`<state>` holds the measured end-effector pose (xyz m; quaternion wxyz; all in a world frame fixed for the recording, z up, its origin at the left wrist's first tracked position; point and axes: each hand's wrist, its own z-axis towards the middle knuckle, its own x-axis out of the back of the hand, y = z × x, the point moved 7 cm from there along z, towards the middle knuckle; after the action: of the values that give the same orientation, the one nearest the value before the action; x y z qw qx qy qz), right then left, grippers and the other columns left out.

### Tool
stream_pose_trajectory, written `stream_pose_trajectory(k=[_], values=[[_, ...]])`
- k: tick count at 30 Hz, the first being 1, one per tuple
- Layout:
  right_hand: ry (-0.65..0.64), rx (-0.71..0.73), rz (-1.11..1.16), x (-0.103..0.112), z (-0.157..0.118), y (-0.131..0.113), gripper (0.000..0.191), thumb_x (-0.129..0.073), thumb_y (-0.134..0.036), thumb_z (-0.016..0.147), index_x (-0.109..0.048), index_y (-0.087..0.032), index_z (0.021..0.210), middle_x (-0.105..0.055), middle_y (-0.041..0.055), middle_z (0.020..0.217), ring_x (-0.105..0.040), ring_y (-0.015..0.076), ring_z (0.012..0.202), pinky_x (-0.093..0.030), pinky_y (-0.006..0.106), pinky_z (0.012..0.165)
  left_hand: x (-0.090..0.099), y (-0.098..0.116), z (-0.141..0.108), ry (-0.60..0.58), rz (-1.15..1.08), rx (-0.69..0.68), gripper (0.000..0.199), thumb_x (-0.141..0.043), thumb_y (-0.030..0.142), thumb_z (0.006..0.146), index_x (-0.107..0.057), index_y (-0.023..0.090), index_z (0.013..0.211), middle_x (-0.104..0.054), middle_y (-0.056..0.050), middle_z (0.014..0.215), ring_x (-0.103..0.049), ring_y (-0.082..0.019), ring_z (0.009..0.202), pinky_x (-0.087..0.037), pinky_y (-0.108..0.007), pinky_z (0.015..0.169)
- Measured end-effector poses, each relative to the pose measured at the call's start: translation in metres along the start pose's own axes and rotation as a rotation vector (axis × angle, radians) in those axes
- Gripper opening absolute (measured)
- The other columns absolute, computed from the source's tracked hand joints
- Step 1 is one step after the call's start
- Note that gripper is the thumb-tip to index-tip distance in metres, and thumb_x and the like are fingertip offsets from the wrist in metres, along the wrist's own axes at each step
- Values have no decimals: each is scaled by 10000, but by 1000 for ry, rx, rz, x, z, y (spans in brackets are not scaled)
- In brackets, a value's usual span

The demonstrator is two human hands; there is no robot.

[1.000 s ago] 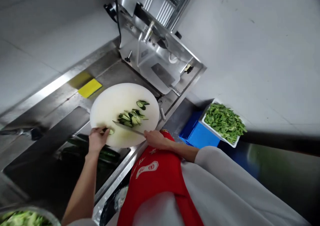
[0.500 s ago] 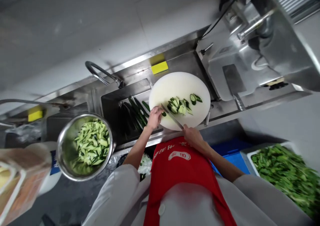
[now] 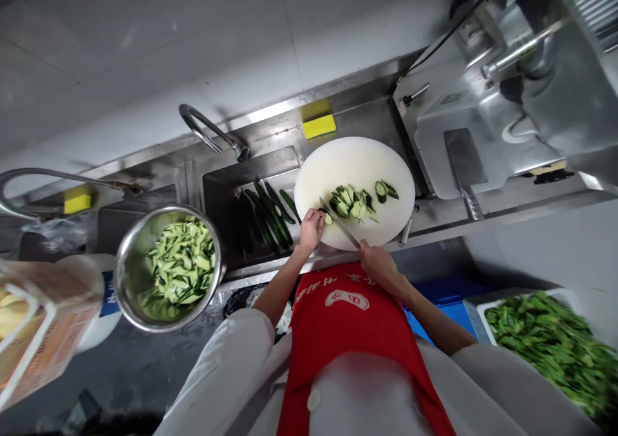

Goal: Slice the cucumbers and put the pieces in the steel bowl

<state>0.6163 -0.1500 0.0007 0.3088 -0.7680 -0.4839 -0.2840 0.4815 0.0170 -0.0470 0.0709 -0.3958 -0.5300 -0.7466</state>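
A knife (image 3: 344, 228) is gripped by its handle in my right hand (image 3: 379, 263), at the near edge of the round white cutting board (image 3: 355, 159). Its blade slants up and left across the board. Left of the blade, my left hand (image 3: 312, 230) has its fingers closed on a piece of cucumber (image 3: 327, 218), mostly hidden by the fingers. Right of the blade lies a pile of cut cucumber (image 3: 355, 203), and a few slices (image 3: 386, 191) sit farther right. Several whole cucumbers (image 3: 270, 214) lie in the sink left of the board.
A steel bowl (image 3: 126, 255) of cut cucumber stands at left. Behind are a faucet (image 3: 210, 127) and a yellow sponge (image 3: 319, 127). At right lies a cleaver (image 3: 466, 165) on a steel machine, with a crate of leafy greens (image 3: 550, 352) below.
The view has shifted slightly, moving the scene a little to the right. Both hands keep their grips, and the knife stays beside the cucumber pile.
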Motion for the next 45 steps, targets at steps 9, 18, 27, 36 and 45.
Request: stream_pose_trajectory(k=[9, 18, 27, 36, 45], values=[[-8, 27, -108, 9, -7, -7, 312, -322, -86, 949, -471, -123, 1220, -713, 165, 961, -707, 239, 951, -440, 277, 748, -5, 1, 1, -33, 67, -231, 246, -419, 250, 1014, -655, 183, 1034, -612, -85, 996, -598, -190, 958, -529, -324, 881], [-10, 45, -108, 14, -5, -13, 277, -315, -122, 972, -478, -129, 1197, -705, 153, 945, -704, 224, 930, -442, 267, 751, -8, -6, -3, -3, 25, -233, 258, -419, 256, 1019, -658, 170, 1066, -613, -93, 1022, -599, -182, 1002, -526, -326, 936], [-7, 21, -114, 14, -2, -17, 283, -293, -131, 980, -491, -125, 1182, -706, 154, 924, -711, 231, 911, -455, 281, 748, 1, -14, -3, -44, -76, -236, 264, -432, 288, 1018, -676, 189, 1034, -610, -89, 1051, -596, -182, 999, -527, -332, 899], [-4, 11, -114, 17, -8, -23, 295, -272, -152, 997, -487, -126, 1196, -705, 154, 923, -717, 253, 915, -457, 288, 737, -2, -11, -2, -86, -7, -309, 276, -389, 266, 1030, -651, 183, 1052, -616, -76, 970, -576, -190, 944, -519, -342, 870], [-26, 1, -90, 13, -8, -22, 264, -265, -204, 1016, -492, -139, 1133, -700, 151, 904, -716, 233, 893, -448, 271, 717, -1, -11, -3, -90, -18, -269, 290, -392, 293, 1032, -657, 178, 1028, -638, -95, 974, -597, -188, 955, -529, -339, 886]])
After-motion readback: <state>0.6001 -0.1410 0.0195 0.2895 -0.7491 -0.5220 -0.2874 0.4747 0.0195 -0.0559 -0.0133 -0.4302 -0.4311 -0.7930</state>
